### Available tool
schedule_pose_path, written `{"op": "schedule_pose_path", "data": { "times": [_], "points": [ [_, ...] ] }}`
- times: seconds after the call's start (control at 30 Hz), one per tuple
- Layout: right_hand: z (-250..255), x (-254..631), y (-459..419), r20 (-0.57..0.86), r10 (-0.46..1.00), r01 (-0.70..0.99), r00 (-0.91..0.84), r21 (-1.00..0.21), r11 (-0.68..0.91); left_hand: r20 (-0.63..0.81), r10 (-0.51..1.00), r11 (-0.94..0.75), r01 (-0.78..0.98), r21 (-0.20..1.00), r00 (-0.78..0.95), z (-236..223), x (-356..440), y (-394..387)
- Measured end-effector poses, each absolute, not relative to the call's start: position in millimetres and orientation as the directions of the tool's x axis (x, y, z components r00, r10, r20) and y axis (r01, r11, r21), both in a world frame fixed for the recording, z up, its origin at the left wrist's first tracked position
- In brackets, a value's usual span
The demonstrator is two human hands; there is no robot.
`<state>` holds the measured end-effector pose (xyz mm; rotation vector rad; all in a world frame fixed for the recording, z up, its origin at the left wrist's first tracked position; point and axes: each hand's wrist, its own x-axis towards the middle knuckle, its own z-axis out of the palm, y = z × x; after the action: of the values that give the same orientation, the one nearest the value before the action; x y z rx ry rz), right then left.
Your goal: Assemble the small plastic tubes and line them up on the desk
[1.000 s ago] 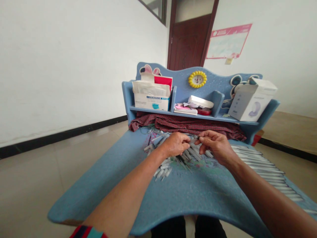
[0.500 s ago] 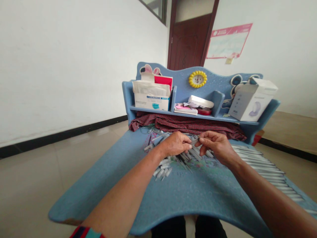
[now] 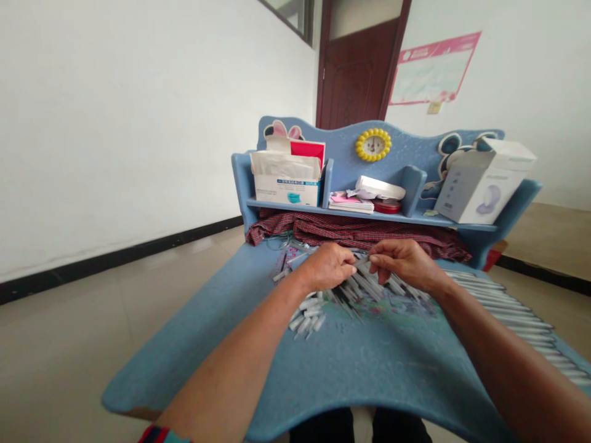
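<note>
A striped cuff [image 3: 159,435] shows at the near edge of the view, and dark trousers [image 3: 351,427] show below the curved front of a blue child's desk [image 3: 369,375]; the left hand [image 3: 327,267] and the right hand [image 3: 401,261] are close together above the middle of the desktop, nearly meeting; the right thumb and fingers pinch a slim grey-and-white plastic tube [image 3: 362,261], one end of which points into the curled left fingers [image 3: 347,266], though whether those fingers grip it is hidden; under both hands lies a loose, criss-crossed heap of similar tubes [image 3: 364,289], some with thin dark stems, and a small scatter of short white pieces [image 3: 307,320] sits just beside the left wrist; along the desk's right side, a tidy row of long tubes [image 3: 517,320] lies side by side, so part of the batch lies in order while the loose heap lies unsorted, its full count hidden by the hands; beyond, a red checked cloth [image 3: 355,234] is bunched beneath a blue shelf [image 3: 360,212] holding a box of disposable face masks [image 3: 286,187], booklets [image 3: 349,204], a red tin [image 3: 386,207] and a white carton [image 3: 482,184]; a yellow flower-shaped clock [image 3: 373,145] is fixed above them; farthest off, a dark wooden door [image 3: 355,74] and a pink-edged poster [image 3: 434,67] mark the back of the room
</note>
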<state>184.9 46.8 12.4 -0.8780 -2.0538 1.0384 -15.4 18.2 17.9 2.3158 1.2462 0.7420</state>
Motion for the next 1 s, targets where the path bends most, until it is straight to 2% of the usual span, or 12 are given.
{"op": "schedule_pose_path", "data": {
  "times": [0.27, 0.4, 0.53, 0.7, 0.87, 1.0],
  "points": [
    [0, 179, 47, 0.179, 0.806, 0.321, -0.565, -0.851, 0.415, 0.338, 0.822, -0.567, 0.718, 0.404, 0.459, 14, -14, 18],
    [0, 181, 47, 0.218, 0.821, 0.303, -0.527, -0.855, 0.421, 0.343, 0.816, -0.572, 0.74, 0.354, 0.466, 11, -14, 19],
    [-4, 180, 46, 0.264, 0.823, 0.227, -0.503, -0.878, 0.421, 0.332, 0.814, -0.574, 0.748, 0.332, 0.477, 10, -14, 20],
    [-9, 180, 46, 0.231, 0.843, 0.297, -0.486, -0.863, 0.408, 0.313, 0.815, -0.574, 0.754, 0.32, 0.488, 9, -13, 20],
    [-8, 181, 45, 0.268, 0.832, 0.209, -0.486, -0.889, 0.409, 0.311, 0.816, -0.572, 0.762, 0.304, 0.488, 8, -13, 21],
    [-10, 181, 44, 0.221, 0.843, 0.292, -0.491, -0.87, 0.398, 0.312, 0.813, -0.572, 0.777, 0.264, 0.493, 8, -12, 21]
  ]
}}
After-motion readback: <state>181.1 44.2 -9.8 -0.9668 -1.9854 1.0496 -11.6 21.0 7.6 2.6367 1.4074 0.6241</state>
